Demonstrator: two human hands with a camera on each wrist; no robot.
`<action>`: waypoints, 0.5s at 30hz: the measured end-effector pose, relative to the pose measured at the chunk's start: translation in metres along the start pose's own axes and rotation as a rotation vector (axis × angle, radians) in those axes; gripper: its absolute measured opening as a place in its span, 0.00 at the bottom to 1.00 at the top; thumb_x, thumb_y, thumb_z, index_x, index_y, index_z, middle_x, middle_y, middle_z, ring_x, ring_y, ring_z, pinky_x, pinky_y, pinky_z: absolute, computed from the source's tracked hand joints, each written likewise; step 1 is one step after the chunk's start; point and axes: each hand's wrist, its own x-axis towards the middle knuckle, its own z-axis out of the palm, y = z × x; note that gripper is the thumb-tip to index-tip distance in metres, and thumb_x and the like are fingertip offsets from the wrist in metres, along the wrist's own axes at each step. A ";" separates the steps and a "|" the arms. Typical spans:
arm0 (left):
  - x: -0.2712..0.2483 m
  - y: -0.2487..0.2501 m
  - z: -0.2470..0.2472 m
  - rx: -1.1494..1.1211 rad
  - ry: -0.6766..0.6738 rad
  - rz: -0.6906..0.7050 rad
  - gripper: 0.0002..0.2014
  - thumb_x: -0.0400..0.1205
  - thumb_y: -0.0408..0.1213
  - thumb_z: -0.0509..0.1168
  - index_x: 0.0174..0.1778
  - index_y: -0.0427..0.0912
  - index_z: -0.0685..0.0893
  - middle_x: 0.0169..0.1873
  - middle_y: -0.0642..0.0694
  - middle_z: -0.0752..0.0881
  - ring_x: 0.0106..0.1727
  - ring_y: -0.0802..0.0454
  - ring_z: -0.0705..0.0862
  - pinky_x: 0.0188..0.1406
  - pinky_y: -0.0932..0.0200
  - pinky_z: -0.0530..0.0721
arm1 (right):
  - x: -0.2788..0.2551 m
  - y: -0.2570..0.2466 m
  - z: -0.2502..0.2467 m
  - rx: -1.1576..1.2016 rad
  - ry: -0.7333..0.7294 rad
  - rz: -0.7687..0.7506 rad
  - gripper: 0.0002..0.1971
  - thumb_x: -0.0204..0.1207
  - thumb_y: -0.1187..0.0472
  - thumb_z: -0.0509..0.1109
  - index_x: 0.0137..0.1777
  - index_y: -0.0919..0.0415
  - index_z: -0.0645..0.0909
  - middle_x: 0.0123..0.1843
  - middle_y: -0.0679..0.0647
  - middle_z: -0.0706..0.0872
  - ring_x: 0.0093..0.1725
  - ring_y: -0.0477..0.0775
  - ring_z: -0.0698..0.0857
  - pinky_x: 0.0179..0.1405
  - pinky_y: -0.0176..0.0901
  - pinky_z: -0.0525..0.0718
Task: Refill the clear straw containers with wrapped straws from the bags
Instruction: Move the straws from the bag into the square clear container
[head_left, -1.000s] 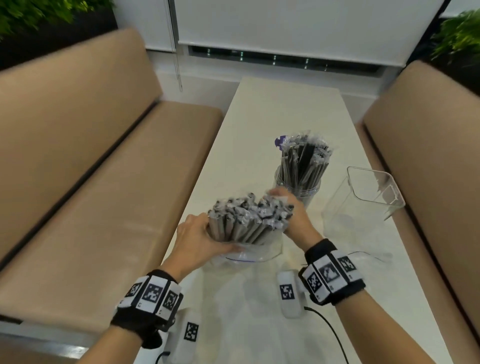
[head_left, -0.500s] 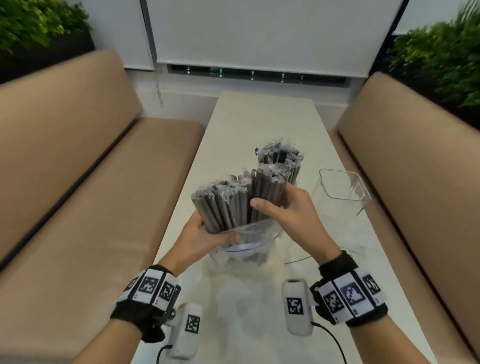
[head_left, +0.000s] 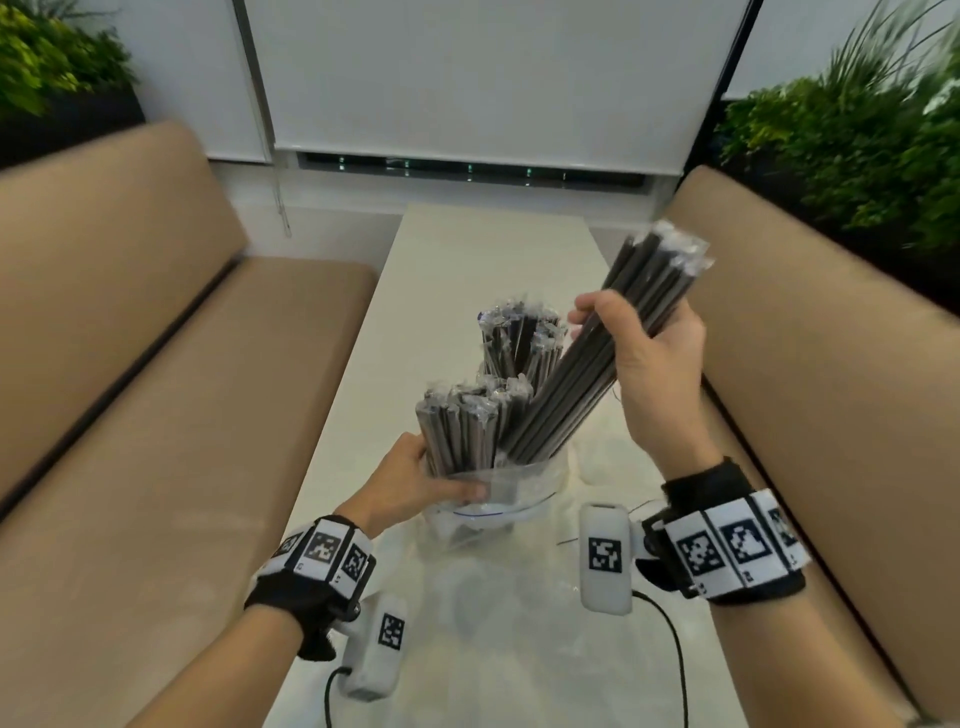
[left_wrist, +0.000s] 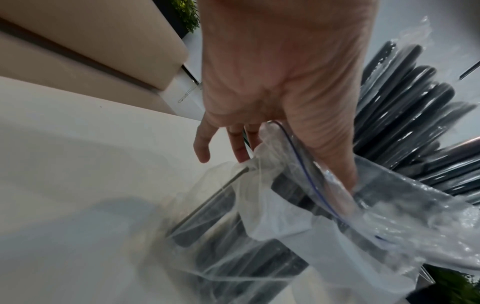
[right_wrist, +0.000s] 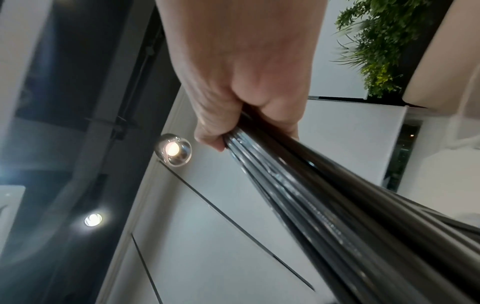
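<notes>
Straws fill your right hand (head_left: 652, 358), fist closed round a tilted bundle (head_left: 597, 358) lifted above the table (head_left: 467, 249). Your left hand (head_left: 410, 480) pinches the zip bag's (head_left: 519, 486) rim. The full container (head_left: 519, 343) stands just behind; benches (head_left: 156, 364) flank both table edges.

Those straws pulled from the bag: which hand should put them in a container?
Probably the right hand: it already grips the raised bundle of straws, while the left hand holds the bag.
</notes>
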 end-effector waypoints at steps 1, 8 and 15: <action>0.001 0.000 0.000 0.000 -0.006 -0.007 0.21 0.68 0.28 0.81 0.46 0.58 0.84 0.36 0.75 0.89 0.41 0.83 0.84 0.37 0.85 0.77 | 0.005 -0.008 -0.003 0.014 0.007 -0.012 0.03 0.77 0.66 0.72 0.44 0.58 0.83 0.38 0.52 0.90 0.45 0.57 0.90 0.55 0.62 0.89; 0.000 0.001 0.000 -0.017 -0.021 -0.026 0.23 0.70 0.27 0.80 0.47 0.59 0.81 0.34 0.76 0.88 0.38 0.86 0.82 0.35 0.87 0.77 | 0.067 -0.067 -0.056 0.233 0.139 -0.163 0.10 0.78 0.62 0.71 0.54 0.67 0.76 0.42 0.55 0.89 0.48 0.57 0.90 0.54 0.55 0.90; -0.001 -0.010 -0.003 -0.044 0.038 -0.072 0.28 0.67 0.31 0.82 0.62 0.50 0.82 0.52 0.60 0.87 0.43 0.82 0.84 0.37 0.85 0.79 | 0.117 -0.018 -0.099 -0.022 0.378 -0.172 0.10 0.69 0.60 0.72 0.48 0.62 0.76 0.39 0.53 0.85 0.38 0.50 0.87 0.46 0.46 0.89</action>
